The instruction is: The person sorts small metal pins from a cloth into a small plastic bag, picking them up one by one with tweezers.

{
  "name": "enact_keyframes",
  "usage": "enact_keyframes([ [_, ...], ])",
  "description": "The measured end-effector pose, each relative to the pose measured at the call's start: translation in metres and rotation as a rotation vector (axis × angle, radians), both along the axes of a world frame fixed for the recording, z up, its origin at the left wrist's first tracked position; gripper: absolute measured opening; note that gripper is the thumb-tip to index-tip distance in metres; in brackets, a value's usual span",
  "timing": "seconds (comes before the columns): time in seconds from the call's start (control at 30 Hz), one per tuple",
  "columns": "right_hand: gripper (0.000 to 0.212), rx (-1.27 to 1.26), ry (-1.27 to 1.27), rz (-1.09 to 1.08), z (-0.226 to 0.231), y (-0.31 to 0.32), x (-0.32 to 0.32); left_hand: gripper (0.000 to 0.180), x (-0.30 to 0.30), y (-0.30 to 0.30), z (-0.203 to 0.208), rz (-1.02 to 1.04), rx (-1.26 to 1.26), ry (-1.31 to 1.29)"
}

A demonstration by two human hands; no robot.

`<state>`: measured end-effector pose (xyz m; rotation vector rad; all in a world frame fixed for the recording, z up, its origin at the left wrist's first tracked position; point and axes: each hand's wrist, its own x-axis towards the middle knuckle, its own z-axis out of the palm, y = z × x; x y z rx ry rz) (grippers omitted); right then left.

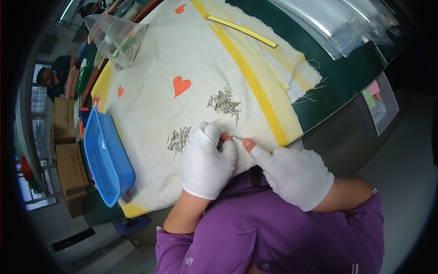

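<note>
My left hand (209, 160), in a white glove with bare fingertips, is closed in a pinch near the cloth's front edge. Whatever lies between its thumb and finger is too small to make out. My right hand (299, 176), gloved the same way, grips a small metal pin (237, 138) whose tip points at the left fingertips. Beyond the hands is a loose pile of small silvery metal pins (223, 101). A second pile of similar pins (179, 139) lies just left of my left hand, which partly hides it.
White cloth (150, 59) with red hearts covers the green table. At left stands a blue plastic basket (109, 155); a clear bag of small parts (121, 43) sits farther back. A yellow strip (242, 30), plastic bags (333, 23) and an open drawer (381, 102) are at right.
</note>
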<state>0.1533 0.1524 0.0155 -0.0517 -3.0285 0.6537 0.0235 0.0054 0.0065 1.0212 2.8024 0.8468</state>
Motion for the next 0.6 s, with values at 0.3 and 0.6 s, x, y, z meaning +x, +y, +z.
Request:
enact_keyframes([
  [0.3,0.053,-0.142,0.071,-0.136,-0.01,0.018,0.012,0.008,-0.01,-0.041,0.008,0.151,-0.083,0.006],
  [0.6,0.051,-0.115,0.111,-0.146,-0.016,0.014,0.009,0.013,-0.001,0.018,0.005,0.029,0.058,-0.004],
])
